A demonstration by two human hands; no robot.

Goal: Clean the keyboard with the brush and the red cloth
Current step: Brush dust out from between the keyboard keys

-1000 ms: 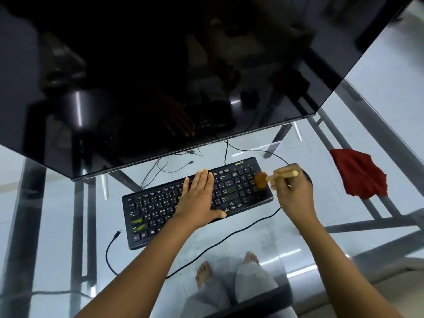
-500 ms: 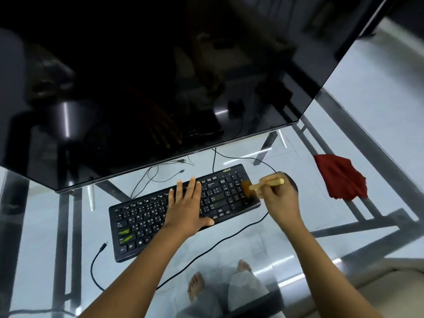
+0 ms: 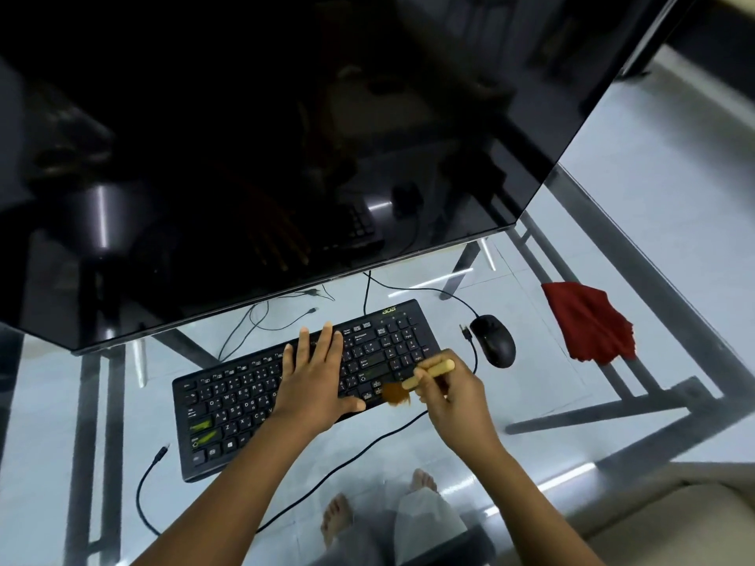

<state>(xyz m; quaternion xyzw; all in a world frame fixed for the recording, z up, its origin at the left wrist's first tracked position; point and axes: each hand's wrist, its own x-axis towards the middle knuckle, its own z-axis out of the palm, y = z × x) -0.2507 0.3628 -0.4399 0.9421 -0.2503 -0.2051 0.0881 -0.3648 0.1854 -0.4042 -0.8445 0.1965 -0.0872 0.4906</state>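
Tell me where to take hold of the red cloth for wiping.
Pinch the raised folds near the middle of the red cloth, coming from above on the mouse side. It lies bunched on the glass table, so the ridges likely offer more grip than its flat edges. The right hand is nearest but holds the brush.

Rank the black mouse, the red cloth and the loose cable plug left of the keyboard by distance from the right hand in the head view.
1. Black computer mouse: just beyond the right hand, which grips the wooden-handled brush.
2. Crumpled red cloth: farther right, past the mouse.
3. Loose black cable plug: far left, beyond the black keyboard.
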